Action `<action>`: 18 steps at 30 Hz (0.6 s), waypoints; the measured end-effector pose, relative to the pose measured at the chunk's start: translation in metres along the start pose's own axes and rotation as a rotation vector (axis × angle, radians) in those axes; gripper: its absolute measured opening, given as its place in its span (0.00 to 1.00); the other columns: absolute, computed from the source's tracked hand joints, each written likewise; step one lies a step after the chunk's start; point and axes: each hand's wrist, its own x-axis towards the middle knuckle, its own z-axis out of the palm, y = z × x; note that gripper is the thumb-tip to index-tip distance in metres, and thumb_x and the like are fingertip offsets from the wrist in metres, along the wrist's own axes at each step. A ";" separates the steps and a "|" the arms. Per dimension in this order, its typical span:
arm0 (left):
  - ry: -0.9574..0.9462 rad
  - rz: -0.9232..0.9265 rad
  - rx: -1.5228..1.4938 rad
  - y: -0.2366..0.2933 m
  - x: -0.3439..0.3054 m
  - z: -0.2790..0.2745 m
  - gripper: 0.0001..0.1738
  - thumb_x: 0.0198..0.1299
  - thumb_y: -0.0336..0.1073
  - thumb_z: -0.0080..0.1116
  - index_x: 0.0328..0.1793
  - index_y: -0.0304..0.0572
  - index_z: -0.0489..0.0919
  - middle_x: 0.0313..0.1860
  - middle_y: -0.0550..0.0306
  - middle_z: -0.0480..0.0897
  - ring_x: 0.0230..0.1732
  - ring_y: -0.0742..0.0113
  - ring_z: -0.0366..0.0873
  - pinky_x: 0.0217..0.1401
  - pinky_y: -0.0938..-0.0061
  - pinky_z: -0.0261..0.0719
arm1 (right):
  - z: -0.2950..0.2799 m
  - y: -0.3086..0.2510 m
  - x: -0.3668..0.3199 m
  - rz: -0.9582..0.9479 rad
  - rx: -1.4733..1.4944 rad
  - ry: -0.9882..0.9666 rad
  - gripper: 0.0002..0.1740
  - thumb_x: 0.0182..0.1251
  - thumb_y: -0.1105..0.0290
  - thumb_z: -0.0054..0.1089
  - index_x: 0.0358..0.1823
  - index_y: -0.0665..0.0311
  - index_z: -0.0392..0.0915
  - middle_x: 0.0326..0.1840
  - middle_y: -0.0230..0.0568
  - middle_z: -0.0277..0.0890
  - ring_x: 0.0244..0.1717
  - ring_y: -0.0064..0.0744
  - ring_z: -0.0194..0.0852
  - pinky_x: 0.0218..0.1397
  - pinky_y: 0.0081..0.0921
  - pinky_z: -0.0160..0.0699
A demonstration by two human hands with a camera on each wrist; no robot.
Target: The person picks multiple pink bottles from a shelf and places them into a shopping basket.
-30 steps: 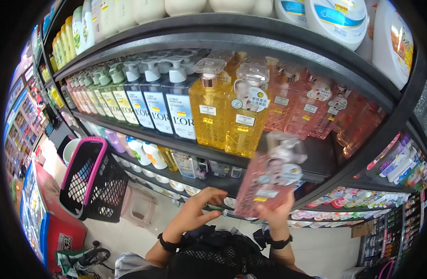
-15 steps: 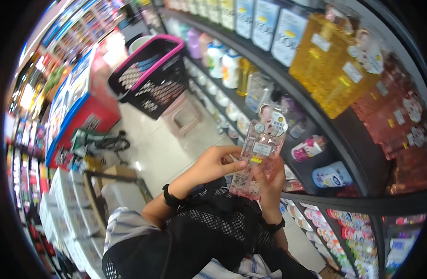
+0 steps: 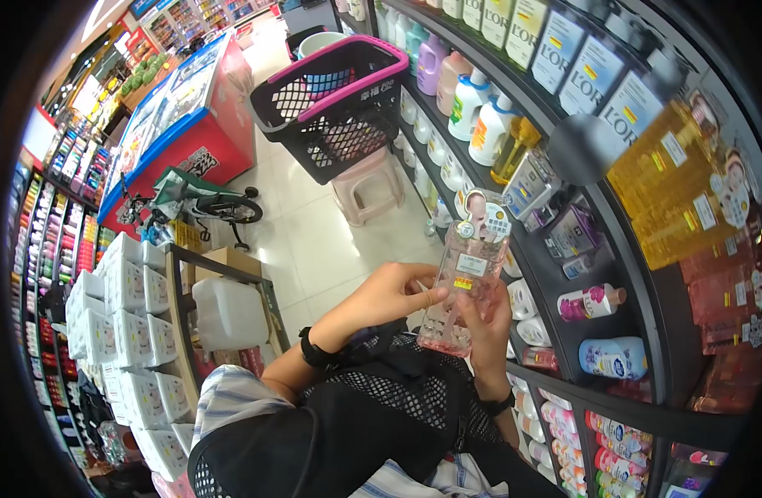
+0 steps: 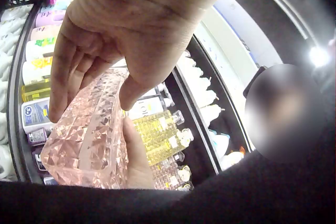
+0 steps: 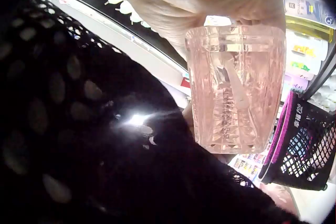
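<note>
A clear pink faceted bottle (image 3: 470, 264) with a white label, a yellow price sticker and a round tag at its top is held upright, tilted slightly, in front of the body. My right hand (image 3: 487, 325) grips its lower right side, thumb across the front. From the left, my left hand (image 3: 379, 297) pinches the bottle's edge, thumb on the front and fingers partly hidden behind. The left wrist view shows the left thumb and fingers on either side of the bottle (image 4: 86, 134). Seen from its base in the right wrist view, the bottle (image 5: 236, 92) contains a pale tube.
Shelves of bottles stand at the right, with yellow bottles (image 3: 676, 178) and pink bottles (image 3: 725, 290) on the upper one. A black basket with pink trim (image 3: 339, 141) rests on a pink stool (image 3: 368, 191). Beyond are a small bicycle (image 3: 219, 207) and stacked white packs (image 3: 136, 332).
The right hand has brought the pink bottle away from the shelf toward the body. The left hand, apart from it at first, now holds it too. The head view has turned left and down.
</note>
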 end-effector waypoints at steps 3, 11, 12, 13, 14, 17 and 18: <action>0.015 0.013 0.014 -0.009 0.007 -0.027 0.23 0.60 0.45 0.62 0.54 0.34 0.80 0.33 0.52 0.85 0.22 0.71 0.78 0.26 0.74 0.75 | 0.022 0.007 0.021 -0.036 -0.051 -0.023 0.24 0.62 0.73 0.63 0.56 0.68 0.63 0.48 0.40 0.75 0.45 0.24 0.76 0.47 0.21 0.78; 0.110 0.016 0.025 -0.043 0.010 -0.125 0.21 0.59 0.44 0.63 0.50 0.34 0.80 0.35 0.49 0.86 0.26 0.66 0.83 0.28 0.73 0.78 | 0.110 0.031 0.081 0.026 -0.149 -0.143 0.23 0.63 0.72 0.62 0.56 0.68 0.62 0.50 0.40 0.73 0.49 0.24 0.74 0.54 0.22 0.73; 0.126 0.016 0.023 -0.051 0.009 -0.138 0.21 0.59 0.44 0.63 0.50 0.34 0.80 0.36 0.49 0.86 0.26 0.65 0.83 0.29 0.73 0.78 | 0.123 0.035 0.089 0.022 -0.185 -0.179 0.23 0.63 0.72 0.61 0.56 0.68 0.62 0.50 0.40 0.73 0.50 0.24 0.73 0.55 0.23 0.73; 0.143 0.016 0.022 -0.058 0.009 -0.152 0.21 0.58 0.44 0.63 0.50 0.34 0.81 0.36 0.49 0.86 0.27 0.64 0.84 0.30 0.72 0.79 | 0.135 0.040 0.097 0.029 -0.191 -0.195 0.23 0.63 0.72 0.61 0.56 0.68 0.62 0.50 0.40 0.73 0.50 0.24 0.73 0.55 0.23 0.73; 0.159 0.011 0.016 -0.064 0.008 -0.166 0.21 0.58 0.44 0.63 0.50 0.34 0.81 0.36 0.49 0.86 0.27 0.64 0.84 0.30 0.72 0.79 | 0.148 0.046 0.106 0.022 -0.208 -0.217 0.23 0.64 0.72 0.61 0.56 0.68 0.62 0.50 0.40 0.73 0.50 0.25 0.73 0.55 0.24 0.72; 0.200 -0.020 0.038 -0.080 0.000 -0.204 0.20 0.59 0.41 0.64 0.51 0.33 0.79 0.27 0.52 0.84 0.29 0.73 0.81 0.36 0.77 0.80 | 0.187 0.063 0.128 0.031 -0.219 -0.274 0.23 0.64 0.72 0.60 0.57 0.68 0.62 0.51 0.40 0.72 0.51 0.25 0.73 0.57 0.25 0.71; 0.229 -0.017 0.029 -0.084 -0.003 -0.215 0.20 0.59 0.40 0.64 0.51 0.33 0.79 0.28 0.52 0.84 0.29 0.72 0.82 0.36 0.77 0.81 | 0.199 0.069 0.134 0.034 -0.210 -0.291 0.24 0.63 0.72 0.61 0.57 0.68 0.62 0.52 0.40 0.72 0.52 0.26 0.72 0.57 0.25 0.71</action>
